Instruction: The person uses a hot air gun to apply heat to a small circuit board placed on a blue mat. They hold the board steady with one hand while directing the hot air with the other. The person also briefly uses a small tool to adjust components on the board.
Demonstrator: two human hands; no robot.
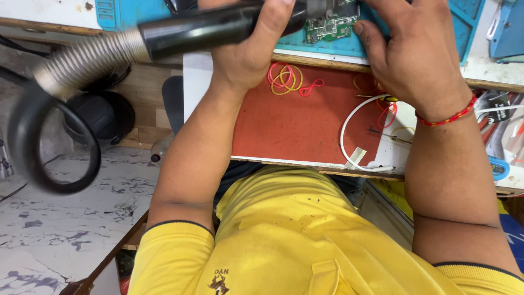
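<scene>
My left hand point(256, 46) is closed around the black handle of a hot-air tool point(202, 30), whose ribbed metal hose point(82, 60) curves away to the left into a black cable. The tool's front end points at a green circuit board point(330, 24) lying on a blue work mat point(322, 46) at the top edge. My right hand point(415, 49) rests beside that board, fingers pressing down at its right side; a red thread bracelet circles the wrist. What the fingertips touch is cut off by the frame's top edge.
An orange-red pad point(300, 125) covers the bench in front of me, with coloured rubber bands point(286, 79) and a white cable point(355, 136) on it. Small tools lie at the right point(502, 136). A black round object point(106, 114) sits low on the left, above marbled floor.
</scene>
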